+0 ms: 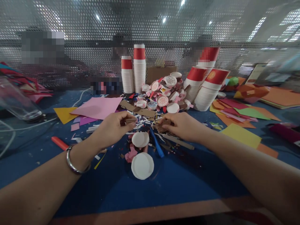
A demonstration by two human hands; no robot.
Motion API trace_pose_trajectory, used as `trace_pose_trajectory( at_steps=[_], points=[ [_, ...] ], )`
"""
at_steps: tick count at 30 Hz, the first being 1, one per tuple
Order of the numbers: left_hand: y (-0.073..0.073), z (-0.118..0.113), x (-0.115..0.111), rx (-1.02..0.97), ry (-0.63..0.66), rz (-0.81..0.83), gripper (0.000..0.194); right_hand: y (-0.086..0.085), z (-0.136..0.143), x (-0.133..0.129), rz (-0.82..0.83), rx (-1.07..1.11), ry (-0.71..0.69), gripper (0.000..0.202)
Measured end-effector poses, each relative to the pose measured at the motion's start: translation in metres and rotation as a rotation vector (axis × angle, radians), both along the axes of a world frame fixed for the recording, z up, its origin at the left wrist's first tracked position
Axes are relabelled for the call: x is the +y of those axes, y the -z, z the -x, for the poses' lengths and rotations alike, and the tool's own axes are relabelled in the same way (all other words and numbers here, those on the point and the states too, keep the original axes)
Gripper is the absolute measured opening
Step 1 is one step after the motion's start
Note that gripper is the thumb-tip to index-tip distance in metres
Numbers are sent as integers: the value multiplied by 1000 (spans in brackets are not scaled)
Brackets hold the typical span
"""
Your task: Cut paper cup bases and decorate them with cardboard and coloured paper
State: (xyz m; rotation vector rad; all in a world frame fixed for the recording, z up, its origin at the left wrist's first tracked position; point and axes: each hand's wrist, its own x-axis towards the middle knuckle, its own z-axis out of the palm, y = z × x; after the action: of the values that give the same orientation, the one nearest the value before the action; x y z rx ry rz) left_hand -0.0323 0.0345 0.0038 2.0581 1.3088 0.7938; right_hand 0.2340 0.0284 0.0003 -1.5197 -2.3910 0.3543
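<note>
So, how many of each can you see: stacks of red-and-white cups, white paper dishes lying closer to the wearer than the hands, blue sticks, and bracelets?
Cup stacks: 5
White paper dishes: 2
Blue stick: 1
Bracelet: 1
Total: 9

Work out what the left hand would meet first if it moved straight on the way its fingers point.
Probably the white scraps, just beyond the left hand; if it would pass above them, which depth leaves unclear, then the right hand.
</note>
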Motion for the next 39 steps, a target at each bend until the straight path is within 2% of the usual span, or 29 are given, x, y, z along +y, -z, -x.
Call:
trace_pose_trajectory(
  at_steps=[2, 5, 8, 10, 14, 18, 22, 29, 39],
  points=[
    [1, 2, 3, 12, -10, 14, 32, -1, 0, 0, -3, 3, 12, 19],
    [1, 2, 4, 107, -62, -94, 36, -2, -1, -1, -21, 14, 41, 17],
    [0, 0, 1, 149, -102, -250, 29, -3, -1, 0, -50, 31, 77, 15],
    [-1, -3, -2, 138, -114, -293, 21, -3, -1, 0, -83, 53, 98, 14],
    [2, -11, -8, 126, -58, -259, 18, -2, -1, 0, -117, 83, 104, 14],
    [5, -15, -9, 143, 10, -232, 19, -2, -1, 1, -58, 30, 89, 16],
    [6, -16, -8, 118, 14, -255, 17, -2, -1, 1, 3, -17, 46, 16],
    [4, -19, -12, 83, 35, -314, 14, -2, 0, 2, 1, -32, 69, 14],
    [5, -16, -8, 75, 43, -278, 12, -1, -1, 6, 38, -54, -15, 16]
  ],
)
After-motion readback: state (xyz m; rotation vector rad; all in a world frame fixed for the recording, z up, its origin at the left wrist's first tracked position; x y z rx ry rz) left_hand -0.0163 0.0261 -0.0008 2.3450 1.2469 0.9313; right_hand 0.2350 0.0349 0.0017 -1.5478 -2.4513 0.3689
